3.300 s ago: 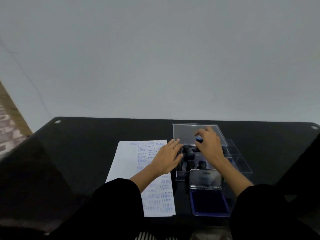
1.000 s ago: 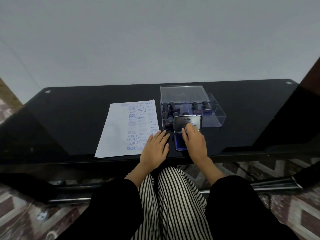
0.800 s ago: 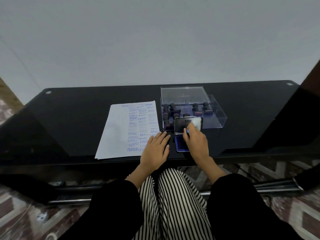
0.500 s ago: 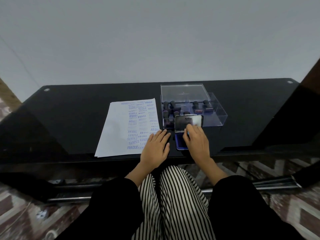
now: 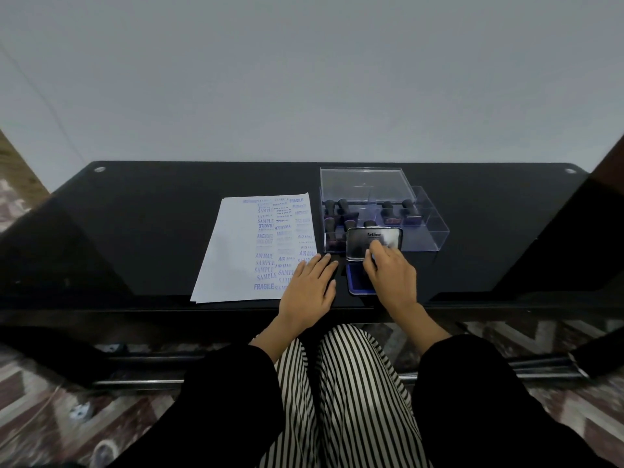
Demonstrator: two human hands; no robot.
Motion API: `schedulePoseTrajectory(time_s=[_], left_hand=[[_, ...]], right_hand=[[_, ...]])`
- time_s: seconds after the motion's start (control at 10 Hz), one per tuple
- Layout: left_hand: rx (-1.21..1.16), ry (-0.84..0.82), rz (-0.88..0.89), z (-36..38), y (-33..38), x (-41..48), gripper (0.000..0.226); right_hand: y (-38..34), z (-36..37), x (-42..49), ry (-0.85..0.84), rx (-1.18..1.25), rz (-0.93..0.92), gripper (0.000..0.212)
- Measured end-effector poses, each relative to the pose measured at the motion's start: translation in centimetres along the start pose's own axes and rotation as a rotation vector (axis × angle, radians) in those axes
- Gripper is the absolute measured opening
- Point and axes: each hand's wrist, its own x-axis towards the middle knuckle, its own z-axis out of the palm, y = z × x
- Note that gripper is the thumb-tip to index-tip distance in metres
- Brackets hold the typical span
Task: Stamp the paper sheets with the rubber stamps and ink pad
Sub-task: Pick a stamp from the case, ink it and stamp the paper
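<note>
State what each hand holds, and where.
Right hand pinches a stamp by its blue-topped handle; left hand holds nothing, resting flat on the paper corner.

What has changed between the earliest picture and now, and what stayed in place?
The right hand carried the blue-topped stamp from the stamp box toward the body, to the ink pad, still gripping it. The left hand slid down the paper to its near corner. Paper, box and pad stayed put.

Glossy black table (image 5: pixel 141 231), matt white paper sheets (image 5: pixel 233 251) (blue-inked), clear plastic box (image 5: pixel 429 228), shiny ink pad lid (image 5: pixel 363 243).
</note>
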Motion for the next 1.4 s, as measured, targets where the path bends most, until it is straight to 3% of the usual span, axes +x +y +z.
schedulePoseTrajectory(time_s=[0.4,0.5,0.8,1.2,1.4], left_hand=[[0.026,-0.032,-0.011,0.0,0.1,0.0,0.085],[0.024,-0.038,-0.013,-0.1,0.1,0.1,0.085],[0.027,-0.046,-0.013,-0.2,0.1,0.1,0.086],[0.014,-0.022,-0.003,-0.1,0.2,0.0,0.084],[-0.002,-0.012,0.002,0.0,0.1,0.0,0.082]], right_hand=[[0.2,0.4,-2.4,0.079,0.044,-0.067,0.024],[0.3,0.4,-1.7,0.062,0.070,-0.067,0.017],[0.6,0.3,1.4,-0.249,0.151,0.063,0.021],[0.3,-0.3,-1.7,-0.023,0.112,-0.040,0.022],[0.3,-0.3,-1.0,-0.066,0.140,-0.030,0.024]])
